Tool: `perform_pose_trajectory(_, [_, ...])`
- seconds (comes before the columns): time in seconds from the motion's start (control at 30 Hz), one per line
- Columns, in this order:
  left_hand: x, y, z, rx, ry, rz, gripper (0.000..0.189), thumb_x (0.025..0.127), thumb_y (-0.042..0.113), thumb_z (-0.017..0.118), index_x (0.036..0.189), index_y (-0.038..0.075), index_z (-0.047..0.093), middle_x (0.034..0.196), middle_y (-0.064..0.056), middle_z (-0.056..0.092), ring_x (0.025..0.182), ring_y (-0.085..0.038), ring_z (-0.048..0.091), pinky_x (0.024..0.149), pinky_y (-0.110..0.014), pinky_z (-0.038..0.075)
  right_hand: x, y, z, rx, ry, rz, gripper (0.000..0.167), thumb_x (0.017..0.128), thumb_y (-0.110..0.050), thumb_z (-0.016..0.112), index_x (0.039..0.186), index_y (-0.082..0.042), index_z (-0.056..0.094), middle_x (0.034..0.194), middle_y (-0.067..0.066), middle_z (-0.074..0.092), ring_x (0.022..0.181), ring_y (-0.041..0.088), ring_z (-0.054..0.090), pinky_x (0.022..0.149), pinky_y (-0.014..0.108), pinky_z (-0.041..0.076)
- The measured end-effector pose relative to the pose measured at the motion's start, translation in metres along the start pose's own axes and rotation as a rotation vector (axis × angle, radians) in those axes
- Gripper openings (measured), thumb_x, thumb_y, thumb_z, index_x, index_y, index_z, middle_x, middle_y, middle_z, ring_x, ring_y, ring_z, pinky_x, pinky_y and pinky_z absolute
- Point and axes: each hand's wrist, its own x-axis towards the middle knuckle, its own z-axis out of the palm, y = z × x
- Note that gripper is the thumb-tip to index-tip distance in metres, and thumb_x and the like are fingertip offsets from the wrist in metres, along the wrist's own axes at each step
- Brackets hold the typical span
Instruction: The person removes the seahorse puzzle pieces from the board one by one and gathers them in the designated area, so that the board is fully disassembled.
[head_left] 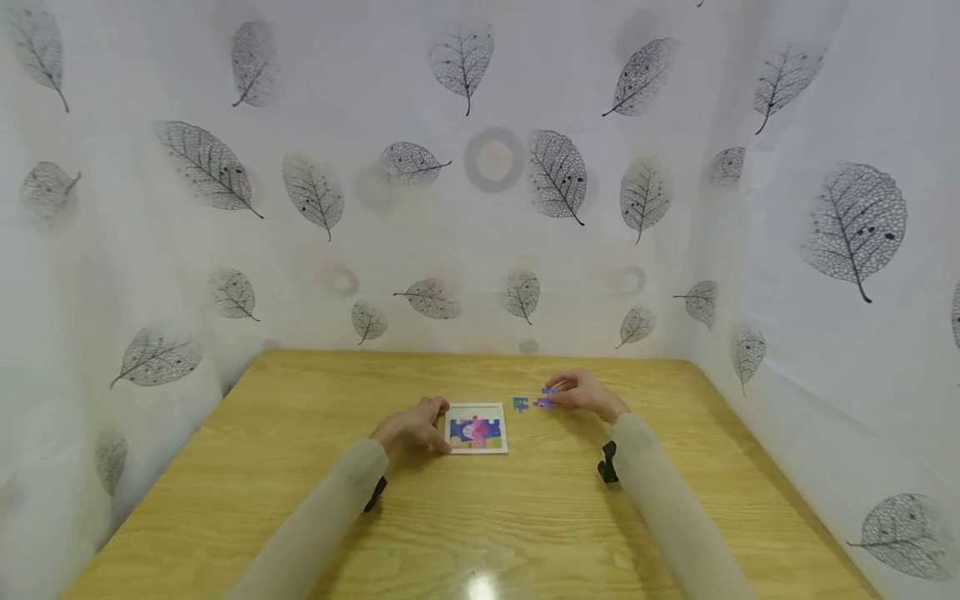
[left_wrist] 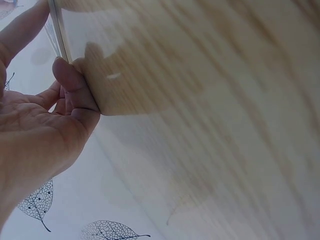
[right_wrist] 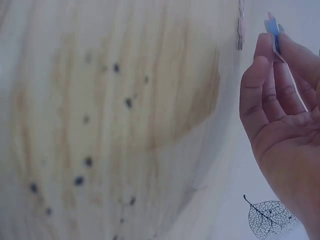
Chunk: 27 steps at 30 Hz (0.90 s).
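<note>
A small square puzzle tray with a white rim (head_left: pixel 505 429) lies near the middle of the table. Joined pink and blue puzzle pieces (head_left: pixel 476 433) fill its lower part, and a bare strip shows along its top. My left hand (head_left: pixel 409 423) holds the tray by its left side, thumb near the lower corner and fingers near the upper one. To the right, my right hand (head_left: pixel 585 392) pinches a blue puzzle piece (right_wrist: pixel 274 31) between thumb and fingertips, raised off the table. Just left of that hand lie a blue-green piece (head_left: pixel 521 404) and a purple piece (head_left: pixel 542 403).
The wooden table (head_left: pixel 300 500) stretches around the tray on all sides. Behind and beside it hangs a pale curtain (head_left: pixel 480 242) with a leaf print. Each wrist carries a dark strap mount, the right one (head_left: pixel 608 463) showing most.
</note>
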Motion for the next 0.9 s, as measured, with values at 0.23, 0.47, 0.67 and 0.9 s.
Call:
perform_pose_trajectory(0.23, [0.0,0.001,0.001,0.008,0.01,-0.013,0.071,0.078,0.015,0.082,0.136,0.001,0.044,0.137,-0.015,0.044,0.124,-0.029,0.042,0.114,-0.049,0.03,-0.004,0.008,-0.01,0.011,0.026,0.058,0.032,0.094,-0.012,0.065,0.122,0.002,0.061,0.108,0.016,0.067,0.081,0.015,0.066,0.069,0.031,0.055])
perform_pose_trajectory(0.47, [0.001,0.001,0.001,0.01,0.005,-0.011,0.073,0.078,0.014,0.081,0.138,0.0,0.042,0.14,-0.016,0.043,0.128,-0.03,0.041,0.116,-0.048,0.029,-0.011,0.015,-0.016,0.007,0.027,0.072,0.033,0.095,-0.007,0.061,0.124,0.007,0.057,0.111,0.022,0.067,0.085,0.018,0.069,0.07,0.03,0.056])
perform_pose_trajectory(0.67, [0.001,0.003,0.0,0.004,0.0,-0.007,0.073,0.079,0.014,0.08,0.139,0.0,0.041,0.142,-0.016,0.041,0.13,-0.031,0.04,0.116,-0.048,0.029,-0.015,0.022,-0.023,0.073,0.058,0.127,0.034,0.096,-0.005,0.059,0.127,0.008,0.054,0.112,0.02,0.066,0.081,0.013,0.065,0.067,0.025,0.055])
perform_pose_trajectory(0.9, [-0.002,0.002,0.0,0.027,-0.005,-0.001,0.071,0.08,0.015,0.08,0.138,0.0,0.042,0.14,-0.016,0.042,0.125,-0.028,0.042,0.114,-0.047,0.032,-0.017,0.026,-0.023,0.055,0.079,0.112,0.031,0.094,-0.002,0.061,0.122,0.01,0.057,0.105,0.017,0.067,0.08,0.014,0.065,0.067,0.025,0.055])
